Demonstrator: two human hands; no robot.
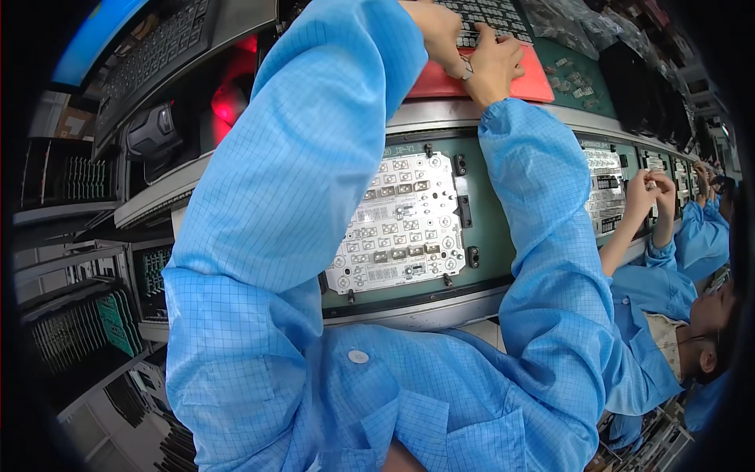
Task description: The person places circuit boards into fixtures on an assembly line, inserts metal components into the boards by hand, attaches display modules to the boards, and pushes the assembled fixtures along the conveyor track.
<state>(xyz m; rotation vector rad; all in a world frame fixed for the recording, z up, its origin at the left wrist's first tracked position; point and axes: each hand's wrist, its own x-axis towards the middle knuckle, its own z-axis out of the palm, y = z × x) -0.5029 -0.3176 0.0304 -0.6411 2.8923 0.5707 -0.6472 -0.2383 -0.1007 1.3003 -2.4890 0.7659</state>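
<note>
Best to keep loose blue checked cloth sleeves (pixel 543 173) off the large white square circuit panel (pixel 401 224) dotted with metal parts, centre of frame. Probably wise to steady wrists above the flat red slab (pixel 535 77), upper centre, working lightly by fingertip. Dark gridded sheet of small pale squares (pixel 503 16): top edge, above slab, right by fingertips of right hand (pixel 497 64) and left hand (pixel 437 30). Right fingers bent, slightly apart; can't tell if either pinches anything.
</note>
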